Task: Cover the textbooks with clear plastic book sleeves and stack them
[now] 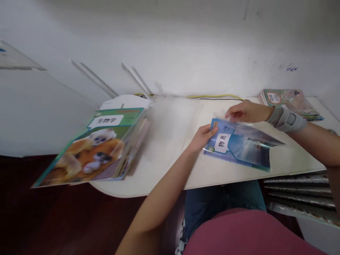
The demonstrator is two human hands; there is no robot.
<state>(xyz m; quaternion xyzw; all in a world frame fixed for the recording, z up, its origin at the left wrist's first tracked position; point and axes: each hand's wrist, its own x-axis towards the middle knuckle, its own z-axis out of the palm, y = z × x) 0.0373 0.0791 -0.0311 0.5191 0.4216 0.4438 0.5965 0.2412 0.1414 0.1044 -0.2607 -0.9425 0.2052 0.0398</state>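
A blue physics textbook (236,143), turned sideways, lies at a slant over the white table, with shiny clear plastic over its front. My left hand (204,136) grips its left end, thumb on top of the cover. Just above the book's upper edge, my right hand (240,111) has its fingers curled in a pinch. A blurred bit of clear plastic film (221,114) shows at those fingertips, and they appear closed on it. On that wrist is a grey band (287,119).
A stack of books topped by a green biology textbook (90,152) overhangs the table's left end. Another book stack (292,102) sits at the back right. A yellow cable (212,96) runs along the wall. Silvery ridged material (300,193) is below the table's right side.
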